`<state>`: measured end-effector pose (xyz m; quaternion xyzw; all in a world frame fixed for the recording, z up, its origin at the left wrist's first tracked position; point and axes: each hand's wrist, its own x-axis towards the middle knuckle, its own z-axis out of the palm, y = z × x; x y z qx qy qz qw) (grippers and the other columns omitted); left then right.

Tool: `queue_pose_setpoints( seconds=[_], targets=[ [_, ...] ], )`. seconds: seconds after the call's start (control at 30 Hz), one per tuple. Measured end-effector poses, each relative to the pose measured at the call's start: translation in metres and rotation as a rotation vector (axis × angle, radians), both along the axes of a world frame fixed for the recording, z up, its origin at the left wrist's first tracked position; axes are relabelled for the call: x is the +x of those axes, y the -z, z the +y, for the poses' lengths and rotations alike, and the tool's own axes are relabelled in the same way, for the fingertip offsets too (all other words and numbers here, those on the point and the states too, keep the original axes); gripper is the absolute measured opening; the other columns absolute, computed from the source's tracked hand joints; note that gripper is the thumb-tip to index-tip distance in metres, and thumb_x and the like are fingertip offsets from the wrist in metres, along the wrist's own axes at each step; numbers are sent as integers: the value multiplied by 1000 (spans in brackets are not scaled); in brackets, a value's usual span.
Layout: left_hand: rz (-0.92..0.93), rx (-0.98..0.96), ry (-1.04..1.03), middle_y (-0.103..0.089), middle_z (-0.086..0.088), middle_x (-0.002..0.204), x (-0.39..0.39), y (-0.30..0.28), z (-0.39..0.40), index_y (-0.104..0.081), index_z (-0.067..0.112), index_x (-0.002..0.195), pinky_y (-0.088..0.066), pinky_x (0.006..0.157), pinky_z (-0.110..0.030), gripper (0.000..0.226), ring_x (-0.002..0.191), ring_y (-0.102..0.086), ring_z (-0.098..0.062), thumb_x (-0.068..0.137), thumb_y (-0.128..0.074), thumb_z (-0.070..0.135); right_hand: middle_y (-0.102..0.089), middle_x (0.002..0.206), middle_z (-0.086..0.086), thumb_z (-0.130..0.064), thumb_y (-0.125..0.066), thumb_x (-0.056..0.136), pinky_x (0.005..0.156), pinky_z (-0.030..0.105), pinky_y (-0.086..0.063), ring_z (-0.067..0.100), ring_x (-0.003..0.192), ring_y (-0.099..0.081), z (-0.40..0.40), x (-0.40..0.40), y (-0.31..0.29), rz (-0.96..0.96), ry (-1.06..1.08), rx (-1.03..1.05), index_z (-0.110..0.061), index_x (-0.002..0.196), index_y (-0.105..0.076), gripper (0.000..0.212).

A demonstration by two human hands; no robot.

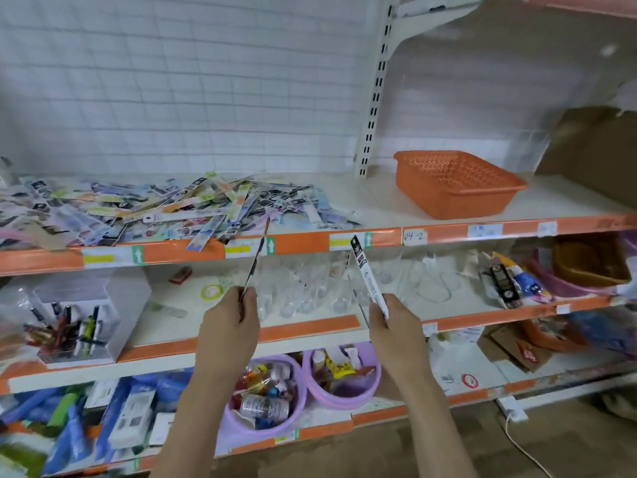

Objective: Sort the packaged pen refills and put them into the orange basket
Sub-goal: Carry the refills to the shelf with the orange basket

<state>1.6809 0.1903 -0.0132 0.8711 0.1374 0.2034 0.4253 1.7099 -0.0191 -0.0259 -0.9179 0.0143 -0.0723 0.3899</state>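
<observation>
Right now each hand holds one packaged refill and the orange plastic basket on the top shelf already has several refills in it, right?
Not quite. The head view shows the orange plastic basket empty. The left hand and right hand each do hold one packaged refill.

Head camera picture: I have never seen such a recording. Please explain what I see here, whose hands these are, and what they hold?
There is one picture, taken by a wide-angle camera worn on a person's head, looking forward and down. No machine is involved; the two bare hands are that person's own. The left hand pinches one packaged pen refill, seen almost edge-on. The right hand grips another refill pack, black and white. In front stands a shop shelf. On it lies a messy pile of refill packs at the left and an orange basket at the right, which looks empty.
</observation>
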Motion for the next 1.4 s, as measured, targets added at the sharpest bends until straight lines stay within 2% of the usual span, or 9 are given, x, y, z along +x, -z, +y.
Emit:
queue_pose_setpoints(
  seconds=[0.3,0.4,0.53,0.6,0.67,0.83,1.0,1.17,1.4],
  targets=[
    [16,67,-71,-43,-12,49,82,-16,-42,-51,-4,69,-25,47,-29,46,46,-42,-26,98,-37,28,-46,63,3,-16,-41,97,56,30,-34,26,60,-46,-63,115,-23,-58,3,35,-2,99,-55,20],
    [46,89,-95,-36,-12,47,97,-23,-35,-39,-3,62,-20,47,-31,47,45,-35,-26,97,-40,28,-42,60,1,-15,-40,97,49,29,-29,25,59,-44,-69,154,-31,-82,23,14,-4,87,-52,18],
    [41,122,-129,-40,-17,49,124,-28,-19,-43,-3,70,-21,46,-30,38,44,-35,-26,97,-42,24,-42,66,4,-11,-40,95,63,31,-30,28,71,-45,-62,217,-40,-75,29,-101,-11,67,-39,28],
    [22,117,-118,-44,-16,52,140,-28,-8,-43,1,71,-23,47,-30,32,45,-37,-28,96,-42,20,-57,88,18,-11,-40,95,70,32,-36,35,86,-55,-59,244,-42,-53,43,-170,-2,90,-54,17],
    [15,123,-115,-52,-19,58,159,-29,3,-48,3,80,-27,47,-30,23,49,-44,-29,96,-42,18,-59,109,24,-9,-40,94,77,33,-40,38,101,-57,-56,266,-44,-25,61,-228,3,115,-52,27],
    [1,93,-123,-53,-12,58,206,-34,22,-52,5,100,-29,48,-28,18,51,-48,-24,96,-43,20,-58,116,24,-8,-41,94,87,39,-47,39,106,-58,-55,309,-42,2,127,-329,-1,135,-40,42],
    [-5,80,-39,-51,-10,59,242,-31,22,-50,11,94,-30,50,-24,10,51,-45,-17,95,-45,19,-60,118,18,-11,-41,95,89,38,-48,33,106,-60,-58,324,-32,110,106,-487,-1,120,-50,28],
    [42,115,81,-53,-17,57,265,-20,13,-50,7,84,-29,47,-29,17,48,-48,-24,95,-45,19,-46,133,13,-28,-43,96,94,40,-44,32,115,-51,-63,324,-25,115,46,-538,-9,128,-45,37],
    [30,129,110,-52,-20,54,303,-23,-20,-55,5,94,-31,47,-28,12,46,-48,-27,94,-46,14,-57,111,13,-21,-44,94,90,39,-45,30,102,-55,-81,326,-17,-20,70,-456,-8,106,-53,20]
  ],
)
